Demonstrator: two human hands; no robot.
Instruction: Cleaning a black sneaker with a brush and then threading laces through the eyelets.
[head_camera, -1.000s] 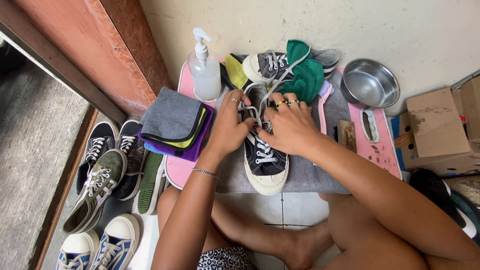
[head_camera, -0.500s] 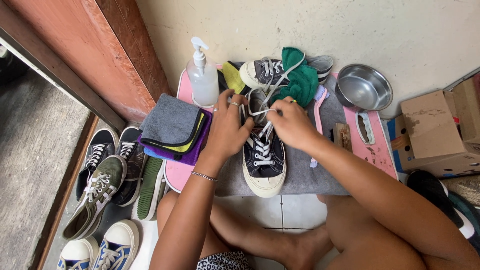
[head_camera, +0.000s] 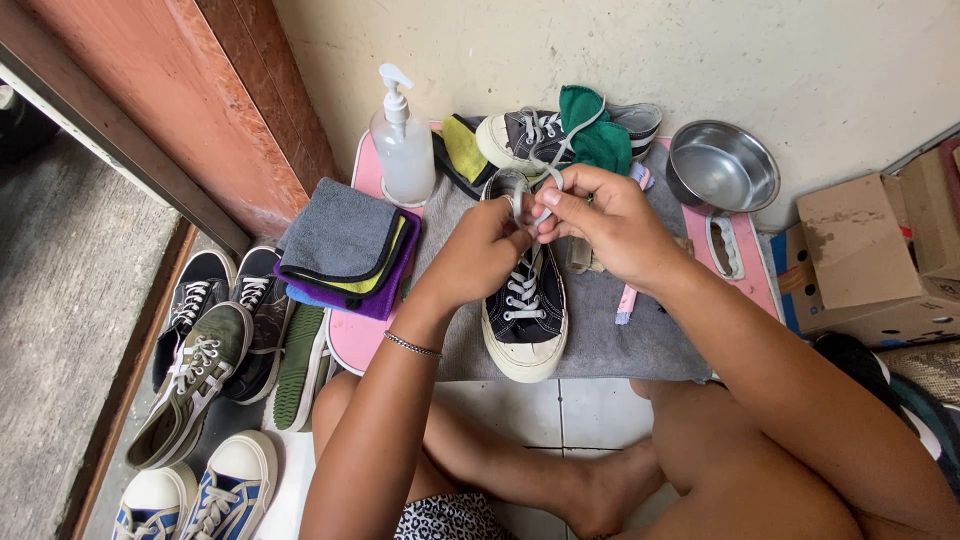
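A black sneaker with a white toe cap and white laces lies on a grey towel, toe toward me. My left hand and my right hand are together over its top eyelets, both pinching the white shoelace. A thin bracelet circles my left wrist. Behind my hands a second dark sneaker lies on its side against a green cloth.
A pump bottle, a stack of folded cloths and a steel bowl sit on the pink board. Several sneakers line the floor at left. Cardboard boxes stand at right. My legs are folded below.
My hands have drawn closer together over the shoe's top, pulling the lace up. The view has shifted slightly downward.
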